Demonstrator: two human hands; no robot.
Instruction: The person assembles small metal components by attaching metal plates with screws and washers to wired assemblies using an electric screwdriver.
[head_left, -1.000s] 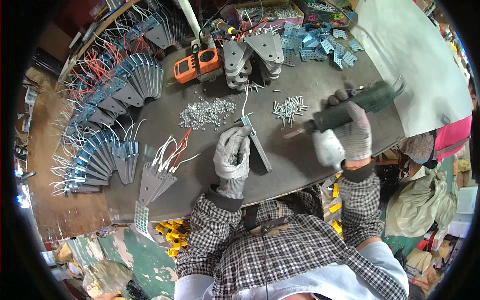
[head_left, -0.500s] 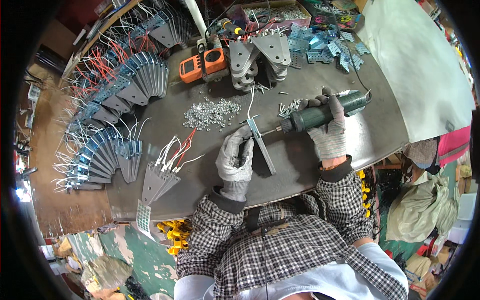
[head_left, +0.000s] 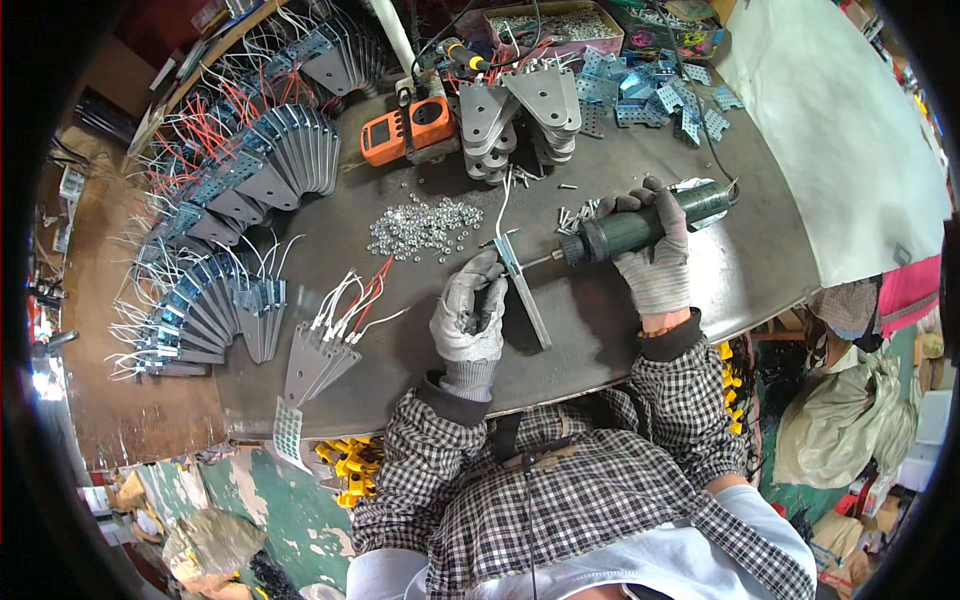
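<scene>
My left hand (head_left: pixel 468 308), in a grey glove, is closed at the upper end of a flat grey metal plate (head_left: pixel 530 308), fingertips against it. The plate stands on edge, with a blue metal piece and a white wire (head_left: pixel 504 203) at its top. My right hand (head_left: pixel 657 240), gloved too, wraps around a dark green electric screwdriver (head_left: pixel 628 232). Its bit (head_left: pixel 541 260) points left and meets the plate near the top; the tip itself is too small to make out. Loose screws (head_left: pixel 577 216) lie just beyond the screwdriver's nose. A pile of small nuts (head_left: pixel 424 228) lies beyond my left hand.
Rows of wired plates (head_left: pixel 290 150) line the left side. Several finished-looking plates (head_left: pixel 318 362) lie fanned nearby. Stacked grey plates (head_left: pixel 545 105), an orange meter-like device (head_left: pixel 407 130) and blue perforated brackets (head_left: pixel 650 95) stand at the back. A cord (head_left: pixel 706 135) trails from the screwdriver.
Almost nothing differs. My right hand and the screwdriver sit in nearly the same place, and the plate stays in my left hand.
</scene>
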